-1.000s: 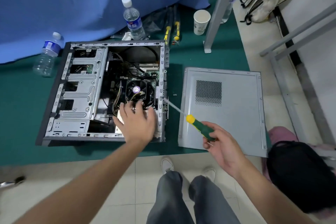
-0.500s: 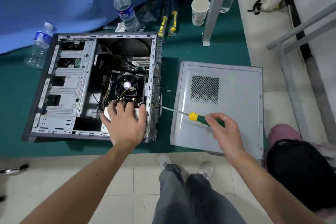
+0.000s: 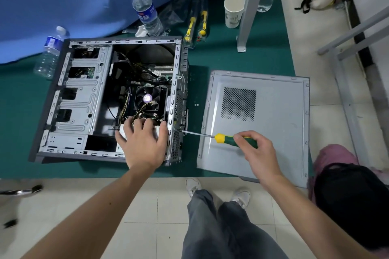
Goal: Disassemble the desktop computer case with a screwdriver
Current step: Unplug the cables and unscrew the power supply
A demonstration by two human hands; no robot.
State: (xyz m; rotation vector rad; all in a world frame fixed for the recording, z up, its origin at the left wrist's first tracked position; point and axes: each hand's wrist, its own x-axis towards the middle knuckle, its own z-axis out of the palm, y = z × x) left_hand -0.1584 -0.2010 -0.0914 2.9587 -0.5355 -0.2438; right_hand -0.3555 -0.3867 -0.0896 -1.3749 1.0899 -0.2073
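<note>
Lying on its side on a green mat, the open computer case shows its fan. A person's left hand rests spread, fingers relaxed, inside near the rear edge. Their right hand grips a green and yellow screwdriver, tip touching the case's rear wall. The removed side panel lies just beside.
</note>
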